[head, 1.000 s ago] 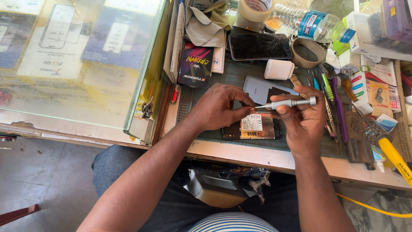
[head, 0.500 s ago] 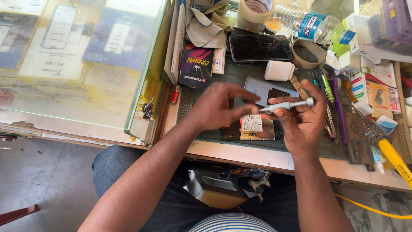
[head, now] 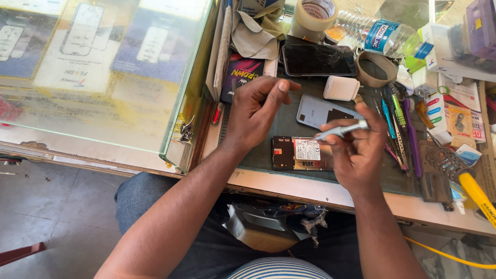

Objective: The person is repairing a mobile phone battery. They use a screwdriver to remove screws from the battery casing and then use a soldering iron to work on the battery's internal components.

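**Opened phone on repair mat, silver driver in the right hand**

Item 1. Opened phone [head: 302, 153]: lies flat on the dark mat [head: 289, 116] at the near edge of the worktop [head: 320, 191], back removed, battery with a white label facing up. It sits directly below both hands, apparently so each can reach it.

Item 2. Right hand [head: 356, 152]: fingers curled and pinching a slim silver screwdriver [head: 342, 129], held nearly level above the phone's right end, tip towards the left. Whether the tip touches anything cannot be told.

Item 3. Left hand [head: 256, 111]: raised above the mat, just left of the phone, fingers bent and drawn together, thumb against the fingertips. If something small is pinched there, it is too small to see.

Item 4. Pale back cover [head: 323, 111]: laid on the mat just behind the phone, partly hidden by the right hand.

Item 5. Loose tools [head: 400, 121]: pens, drivers and tweezers in a row right of the mat, handles towards the person, near the right hand.

Item 6. Containers: a clear plastic bottle [head: 380, 36] lies on its side at the back, contents not discernible; a small white case [head: 341, 88] stands shut. Beside it, a cracked dark phone [head: 318, 59], a tape roll [head: 314, 18].

Item 7. Glass display counter [head: 103, 72]: left, printed packs beneath.
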